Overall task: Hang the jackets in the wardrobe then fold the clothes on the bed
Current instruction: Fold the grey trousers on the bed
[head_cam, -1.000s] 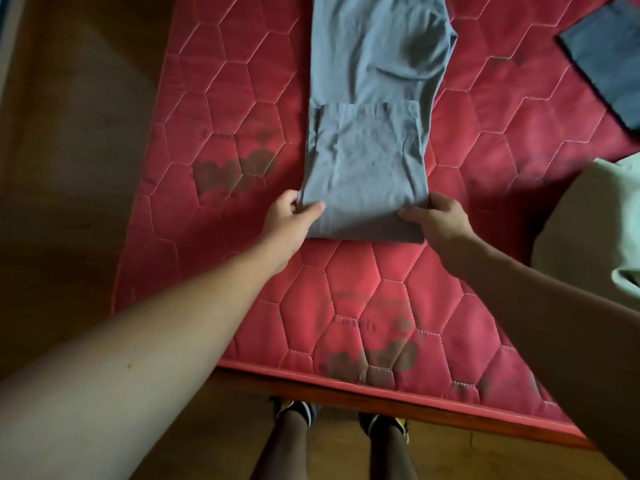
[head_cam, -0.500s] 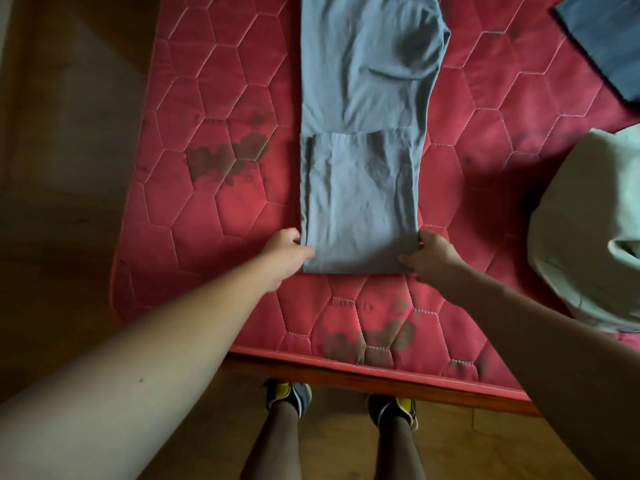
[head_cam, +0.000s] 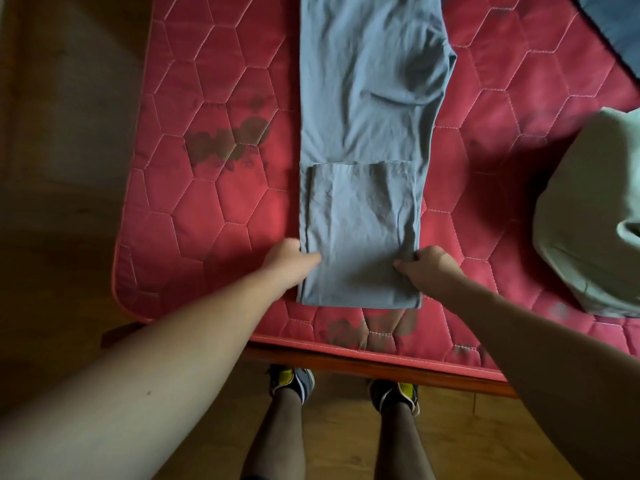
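Observation:
Grey trousers (head_cam: 367,98) lie lengthwise on the red quilted mattress (head_cam: 214,209), their leg ends folded up into a doubled panel (head_cam: 360,237) near the front edge. My left hand (head_cam: 289,261) pinches the left side of that doubled panel, thumb on top. On the right side, my right hand (head_cam: 427,268) grips the panel, bunching the cloth a little. Both hands sit slightly above the fold's lower edge.
A pale green garment (head_cam: 588,223) lies at the right of the mattress. A dark blue cloth (head_cam: 620,26) shows at the top right corner. The bed's wooden frame (head_cam: 381,367) runs along the front, with my feet (head_cam: 292,381) on the wooden floor below.
The trousers and both hands have come nearer to the mattress's front edge. My hands have shifted from the fold's lower corners to a little higher on its sides.

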